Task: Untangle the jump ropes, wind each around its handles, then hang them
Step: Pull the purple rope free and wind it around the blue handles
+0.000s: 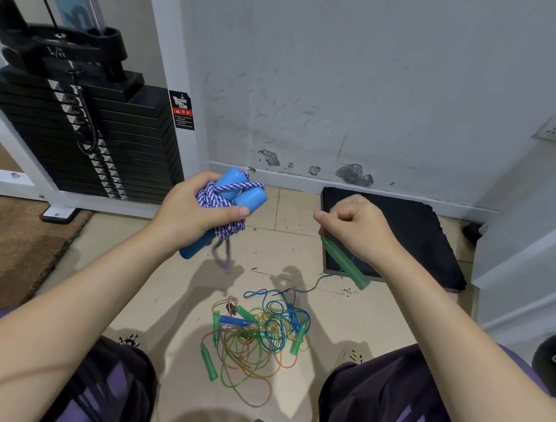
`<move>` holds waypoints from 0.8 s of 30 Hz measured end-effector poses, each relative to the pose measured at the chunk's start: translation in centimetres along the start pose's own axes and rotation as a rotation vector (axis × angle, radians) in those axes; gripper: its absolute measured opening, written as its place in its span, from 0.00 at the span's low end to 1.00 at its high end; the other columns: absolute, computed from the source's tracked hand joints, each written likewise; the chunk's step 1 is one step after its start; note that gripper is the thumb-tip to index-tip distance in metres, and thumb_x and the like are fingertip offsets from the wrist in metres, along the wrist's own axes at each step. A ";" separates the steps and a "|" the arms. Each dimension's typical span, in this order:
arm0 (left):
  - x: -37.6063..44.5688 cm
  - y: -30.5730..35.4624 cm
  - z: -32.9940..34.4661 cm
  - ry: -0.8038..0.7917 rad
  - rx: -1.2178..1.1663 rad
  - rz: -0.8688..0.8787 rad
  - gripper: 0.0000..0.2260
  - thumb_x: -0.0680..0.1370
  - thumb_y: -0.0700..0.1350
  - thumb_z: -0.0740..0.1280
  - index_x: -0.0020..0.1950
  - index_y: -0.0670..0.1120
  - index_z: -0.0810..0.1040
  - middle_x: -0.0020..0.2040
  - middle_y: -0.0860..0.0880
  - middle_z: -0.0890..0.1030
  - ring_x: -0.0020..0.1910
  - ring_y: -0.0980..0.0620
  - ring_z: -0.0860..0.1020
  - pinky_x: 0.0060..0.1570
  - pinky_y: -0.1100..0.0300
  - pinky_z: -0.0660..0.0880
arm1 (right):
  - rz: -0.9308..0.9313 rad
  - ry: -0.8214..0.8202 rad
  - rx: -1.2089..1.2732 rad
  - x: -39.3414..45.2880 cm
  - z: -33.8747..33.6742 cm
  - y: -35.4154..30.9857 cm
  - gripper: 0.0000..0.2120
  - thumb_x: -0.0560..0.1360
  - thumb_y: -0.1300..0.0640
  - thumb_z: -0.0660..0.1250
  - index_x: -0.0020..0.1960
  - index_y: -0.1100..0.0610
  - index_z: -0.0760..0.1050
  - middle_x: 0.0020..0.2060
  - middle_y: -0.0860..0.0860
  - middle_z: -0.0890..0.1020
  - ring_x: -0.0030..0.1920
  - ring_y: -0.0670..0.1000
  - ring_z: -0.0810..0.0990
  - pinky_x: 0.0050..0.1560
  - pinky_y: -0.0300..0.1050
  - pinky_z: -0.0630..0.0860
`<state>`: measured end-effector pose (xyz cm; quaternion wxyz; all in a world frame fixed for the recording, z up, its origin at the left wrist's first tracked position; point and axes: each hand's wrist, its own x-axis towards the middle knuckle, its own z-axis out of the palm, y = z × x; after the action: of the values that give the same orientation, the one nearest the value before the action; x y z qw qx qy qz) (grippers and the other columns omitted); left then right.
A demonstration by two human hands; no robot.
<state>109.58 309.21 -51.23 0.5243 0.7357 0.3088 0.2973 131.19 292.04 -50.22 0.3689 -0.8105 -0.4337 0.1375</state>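
Both hands are raised over the floor (303, 212), level with each other and well apart. The left hand (200, 211) is curled round the bundled blue-handled jump rope (234, 197): its two fat blue handles lie side by side, slanting up toward the wall, with the blue-and-white braided cord wound over them and a short loop hanging loose beneath. The right hand (357, 227) pinches the top of a green handle (344, 261), whose long axis slopes down and to the right; a thin blue cord (317, 282) trails from it down to the tangled pile of ropes (257, 332).

That pile lies on the floor between the person's knees, below and nearer the right hand, so the green handle's rope looks like the next one to be drawn out. Several green handles and a blue one are mixed in with orange, green and blue cords, which may snag.

Largest nearby is the weight stack (86, 135) at far left; a black mat (411, 234) lies against the wall, under the right hand.
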 end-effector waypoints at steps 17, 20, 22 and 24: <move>-1.4 2.1 2.4 -0.443 -0.321 -0.055 0.26 0.61 0.47 0.79 0.58 0.49 0.80 0.47 0.51 0.85 0.46 0.54 0.82 0.45 0.61 0.78 | -0.063 -0.707 0.627 -1.9 2.7 -3.1 0.19 0.70 0.64 0.72 0.59 0.49 0.76 0.51 0.41 0.83 0.54 0.41 0.79 0.53 0.35 0.75; -1.6 2.0 2.6 -0.443 -0.317 -0.074 0.27 0.59 0.49 0.79 0.57 0.50 0.80 0.47 0.52 0.85 0.46 0.55 0.82 0.45 0.62 0.78 | -0.036 -0.718 0.668 -1.9 2.9 -2.9 0.20 0.70 0.63 0.71 0.62 0.58 0.76 0.55 0.50 0.82 0.57 0.49 0.79 0.60 0.45 0.76; -1.6 2.0 2.6 -0.409 -0.297 -0.077 0.24 0.61 0.47 0.80 0.56 0.50 0.80 0.46 0.52 0.85 0.44 0.56 0.82 0.43 0.62 0.78 | -0.005 -0.726 0.681 -1.9 3.1 -3.0 0.19 0.71 0.62 0.71 0.62 0.59 0.77 0.50 0.51 0.81 0.50 0.52 0.79 0.56 0.48 0.77; -1.4 2.0 2.6 -0.338 -0.273 -0.087 0.21 0.63 0.45 0.79 0.54 0.48 0.80 0.44 0.53 0.85 0.43 0.56 0.82 0.42 0.62 0.79 | 0.034 -0.722 0.654 -2.0 3.0 -3.3 0.09 0.73 0.60 0.71 0.51 0.50 0.82 0.34 0.45 0.76 0.33 0.46 0.72 0.38 0.41 0.74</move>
<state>110.90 306.09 -50.22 0.6758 0.6833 0.2049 0.1856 126.44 293.04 -50.09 0.4279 -0.5595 -0.4548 0.5449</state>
